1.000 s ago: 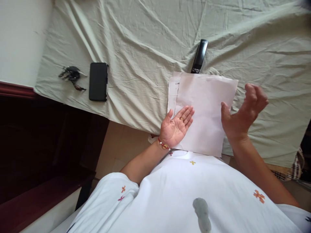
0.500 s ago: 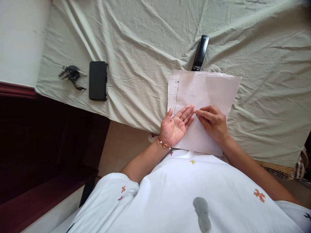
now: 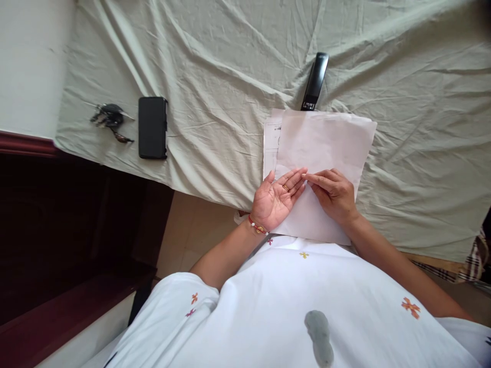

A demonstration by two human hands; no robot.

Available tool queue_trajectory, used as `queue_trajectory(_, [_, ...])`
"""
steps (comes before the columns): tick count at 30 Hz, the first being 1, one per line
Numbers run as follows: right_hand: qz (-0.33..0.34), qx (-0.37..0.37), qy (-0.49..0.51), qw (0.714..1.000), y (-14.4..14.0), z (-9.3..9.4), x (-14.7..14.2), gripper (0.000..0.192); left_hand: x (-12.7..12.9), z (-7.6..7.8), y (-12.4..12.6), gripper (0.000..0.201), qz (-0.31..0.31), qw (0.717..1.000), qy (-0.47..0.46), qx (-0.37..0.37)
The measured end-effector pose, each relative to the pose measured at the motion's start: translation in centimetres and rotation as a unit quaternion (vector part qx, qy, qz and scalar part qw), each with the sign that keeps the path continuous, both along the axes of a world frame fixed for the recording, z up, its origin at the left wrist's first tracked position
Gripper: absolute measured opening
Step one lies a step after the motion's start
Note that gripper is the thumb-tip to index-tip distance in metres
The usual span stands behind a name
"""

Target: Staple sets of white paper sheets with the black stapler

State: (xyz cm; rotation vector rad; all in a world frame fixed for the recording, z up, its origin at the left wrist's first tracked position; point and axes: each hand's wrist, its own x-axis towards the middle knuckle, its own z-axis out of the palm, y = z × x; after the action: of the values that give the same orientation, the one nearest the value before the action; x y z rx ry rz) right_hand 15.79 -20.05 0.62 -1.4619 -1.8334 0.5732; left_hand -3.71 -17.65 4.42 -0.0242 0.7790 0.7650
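A stack of white paper sheets (image 3: 322,148) lies on the pale green bedsheet (image 3: 230,66) at the bed's near edge. My left hand (image 3: 276,199) rests palm up on the stack's lower left part, fingers apart, holding nothing; it wears a ring and a bead bracelet. My right hand (image 3: 333,195) lies palm down on the top sheet, its forefinger stretched left and touching my left fingertips. A black stapler (image 3: 315,82) lies just beyond the sheets' far edge.
A black phone (image 3: 152,128) and a bunch of keys (image 3: 109,118) lie on the bedsheet at the left. Dark wooden furniture (image 3: 57,230) stands left of the bed. A checked cloth (image 3: 475,260) shows at the right edge.
My right hand came down from the air at the right onto the top sheet and reached my left fingertips. The left hand has stayed put.
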Motion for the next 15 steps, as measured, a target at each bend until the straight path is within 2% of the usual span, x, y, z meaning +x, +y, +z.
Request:
queue_trajectory(6, [0.009,0.000,-0.008,1.000,0.01,0.02,-0.01,0.028,-0.02,-0.05,-0.03,0.058,-0.014,1.000,0.011,0.024])
queue_trajectory(15, [0.015,0.013,-0.019,1.000,-0.18,0.02,-0.11,0.029,0.09,0.06,0.08,0.056,-0.010,1.000,0.017,0.016])
